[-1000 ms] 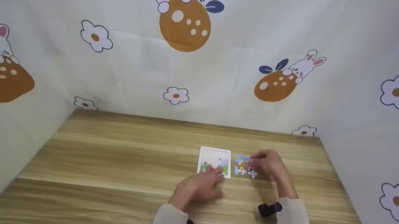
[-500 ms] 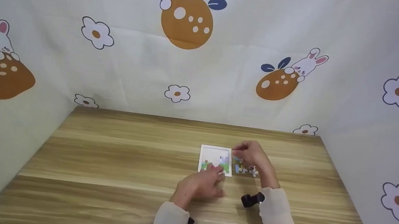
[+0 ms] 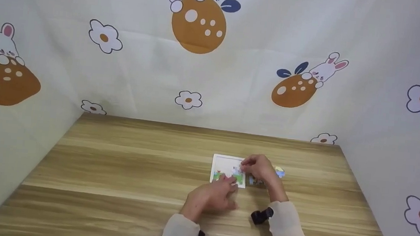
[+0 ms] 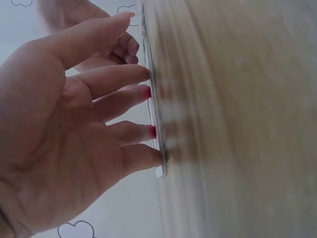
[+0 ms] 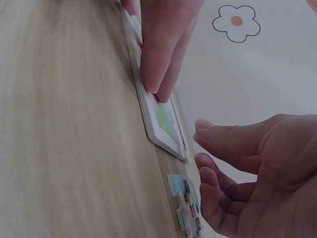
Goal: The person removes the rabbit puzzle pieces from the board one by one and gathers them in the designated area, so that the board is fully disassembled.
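A square white-framed jigsaw puzzle tray [image 3: 213, 164] lies on the table, its lower part filled with green and coloured pieces. My left hand [image 3: 213, 195] reaches over its near edge, with fairly straight fingertips resting on the tray; the left wrist view shows these fingers [image 4: 121, 101] spread along the tray's edge. At the tray's right side, my right hand [image 3: 261, 168] pinches a puzzle piece between thumb and forefinger, the piece largely hidden by the fingers. In the right wrist view that hand [image 5: 262, 173] hovers just beyond the tray corner, its other fingers curled.
Loose puzzle pieces [image 5: 185, 203] lie on the table right of the tray, partly under my right hand. A yellow and blue piece [image 3: 279, 172] shows beyond that wrist. The wood-grain table [image 3: 131, 172] meets a printed cloth backdrop [image 3: 140, 76] behind and at both sides.
My right hand has moved left from the loose pieces to the tray's right side, then slightly lower over it. The left hand has stayed on the tray.
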Demonstrator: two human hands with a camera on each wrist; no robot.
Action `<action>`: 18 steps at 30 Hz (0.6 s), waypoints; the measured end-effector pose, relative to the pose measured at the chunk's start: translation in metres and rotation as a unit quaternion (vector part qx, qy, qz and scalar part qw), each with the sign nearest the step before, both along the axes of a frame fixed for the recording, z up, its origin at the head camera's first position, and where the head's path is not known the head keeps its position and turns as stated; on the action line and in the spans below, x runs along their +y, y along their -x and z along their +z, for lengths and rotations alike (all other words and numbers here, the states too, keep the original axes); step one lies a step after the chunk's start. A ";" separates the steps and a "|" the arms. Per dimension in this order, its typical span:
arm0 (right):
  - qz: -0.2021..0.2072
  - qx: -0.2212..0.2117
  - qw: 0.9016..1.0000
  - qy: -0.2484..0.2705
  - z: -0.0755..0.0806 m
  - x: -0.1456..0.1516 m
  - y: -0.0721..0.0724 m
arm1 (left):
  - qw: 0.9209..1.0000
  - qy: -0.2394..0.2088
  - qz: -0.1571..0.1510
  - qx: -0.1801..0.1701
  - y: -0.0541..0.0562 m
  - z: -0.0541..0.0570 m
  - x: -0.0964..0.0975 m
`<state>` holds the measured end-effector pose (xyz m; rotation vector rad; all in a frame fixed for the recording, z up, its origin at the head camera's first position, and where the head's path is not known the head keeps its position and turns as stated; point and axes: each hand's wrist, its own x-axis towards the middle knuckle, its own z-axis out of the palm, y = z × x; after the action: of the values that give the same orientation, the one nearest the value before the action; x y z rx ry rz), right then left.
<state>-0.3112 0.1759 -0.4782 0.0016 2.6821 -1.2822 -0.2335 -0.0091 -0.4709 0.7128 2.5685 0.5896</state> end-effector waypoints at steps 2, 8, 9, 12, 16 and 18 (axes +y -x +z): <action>0.005 -0.001 1.000 -0.008 -0.001 0.000 -0.001 | 1.000 -0.002 0.001 -0.002 -0.001 0.000 -0.001; 0.010 -0.013 0.999 -0.033 -0.003 -0.002 0.000 | 1.000 -0.012 0.000 -0.006 0.000 -0.001 -0.001; 0.011 -0.014 0.999 -0.036 -0.003 -0.003 0.000 | 1.000 -0.012 -0.002 -0.005 0.001 -0.002 -0.001; 0.012 -0.017 0.999 -0.033 -0.004 -0.003 -0.001 | 1.000 -0.008 -0.002 -0.006 0.001 -0.002 -0.001; 0.013 -0.016 0.999 -0.025 -0.003 -0.003 -0.003 | 1.000 -0.004 0.002 -0.006 0.001 -0.002 0.000; 0.012 -0.013 1.000 -0.020 -0.002 -0.003 -0.004 | 1.000 -0.005 0.008 -0.008 0.001 -0.002 0.001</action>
<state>-0.3076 0.1725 -0.4799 -0.0093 2.6766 -1.2128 -0.2342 -0.0078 -0.4726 0.6882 2.5598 0.6110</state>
